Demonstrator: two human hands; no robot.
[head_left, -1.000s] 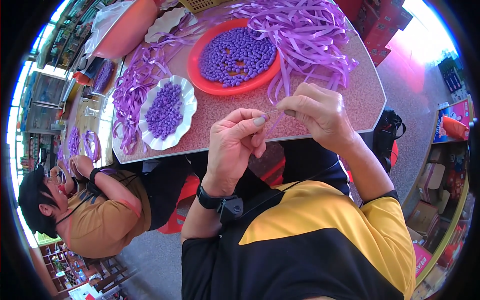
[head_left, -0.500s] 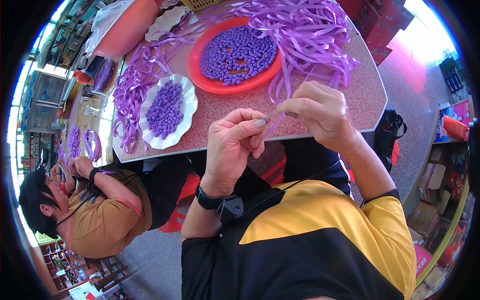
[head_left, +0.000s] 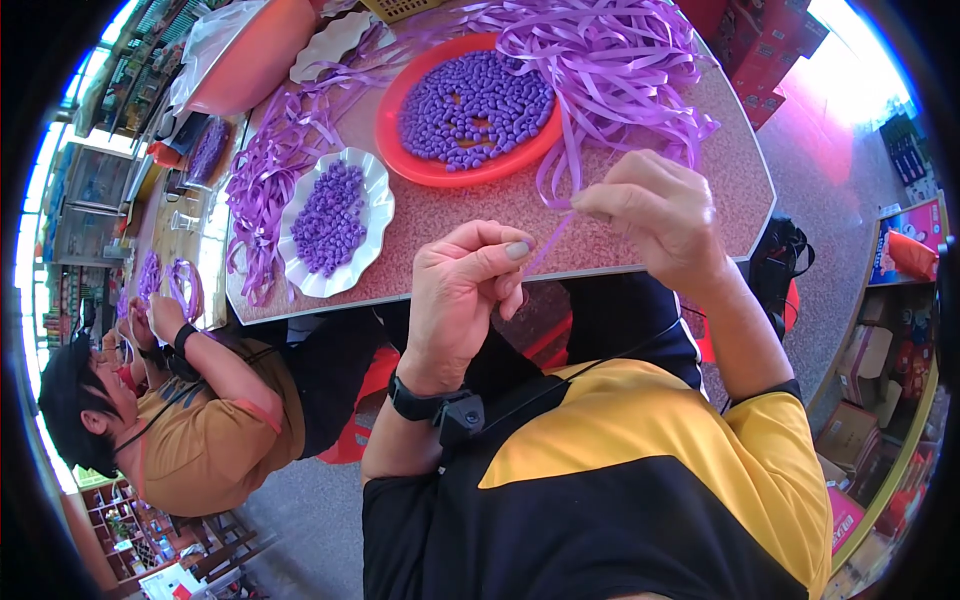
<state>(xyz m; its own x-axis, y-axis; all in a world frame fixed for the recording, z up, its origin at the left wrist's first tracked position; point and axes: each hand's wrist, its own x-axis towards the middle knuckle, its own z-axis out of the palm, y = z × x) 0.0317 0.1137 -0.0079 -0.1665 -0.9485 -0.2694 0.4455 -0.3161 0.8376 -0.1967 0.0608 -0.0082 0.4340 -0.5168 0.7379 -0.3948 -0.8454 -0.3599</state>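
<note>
A narrow purple ribbon [head_left: 550, 245] stretches between my two hands at the table's near edge. My left hand [head_left: 465, 270] pinches one part of it between thumb and forefinger. My right hand [head_left: 650, 210], higher and to the right, grips the ribbon with its fingertips. Beyond the hands stands a round red plate [head_left: 392, 150] holding many purple beads [head_left: 475, 105]. To the left is a white scalloped dish [head_left: 375, 215] with smaller purple beads [head_left: 330, 220]. A big heap of purple ribbons [head_left: 610, 60] covers the table's far right; whether my ribbon joins it is unclear.
More purple ribbons [head_left: 280, 150] lie at the left of the speckled pink table [head_left: 725, 195]. A large pinkish bowl [head_left: 260, 60] stands at the far left. Another person [head_left: 200, 420] works with purple strands at the left. Shelves [head_left: 880, 400] stand at the right.
My right hand has moved slightly up and right, away from the left, and more ribbon shows between them. My left hand has barely shifted. The other person's hands have moved a little.
</note>
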